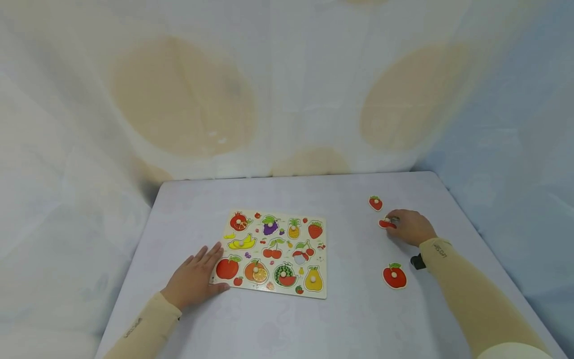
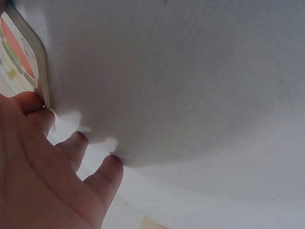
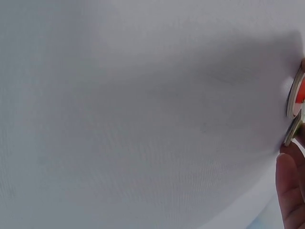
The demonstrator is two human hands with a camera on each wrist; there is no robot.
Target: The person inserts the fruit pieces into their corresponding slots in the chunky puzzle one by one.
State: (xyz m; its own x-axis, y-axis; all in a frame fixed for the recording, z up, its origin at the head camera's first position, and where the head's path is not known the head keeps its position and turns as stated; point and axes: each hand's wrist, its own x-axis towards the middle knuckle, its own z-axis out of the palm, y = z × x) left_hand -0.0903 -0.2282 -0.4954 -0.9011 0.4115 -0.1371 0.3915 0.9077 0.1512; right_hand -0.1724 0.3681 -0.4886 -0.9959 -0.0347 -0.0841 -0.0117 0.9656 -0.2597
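Note:
A wooden fruit puzzle board (image 1: 278, 276) lies flat on the table, with knobbed pieces such as bananas, orange and pear set in it. My left hand (image 1: 194, 279) rests at the board's left edge, fingers spread, the thumb along its near edge. In the left wrist view, the fingertips touch the white surface beside the board's rim. Far to the right, my right hand (image 1: 410, 227) pinches a red fruit puzzle piece (image 1: 386, 224), partly hidden by the fingers. A strawberry piece (image 1: 375, 203) lies just beyond that hand, and an apple piece (image 1: 395, 276) lies nearer me.
The pieces lie on a white-covered table (image 1: 269, 329). A pale curtain with tan spots (image 1: 309, 99) hangs behind the table's far edge, and more cloth closes in both sides. A small black object (image 1: 418, 262) shows at the right wrist.

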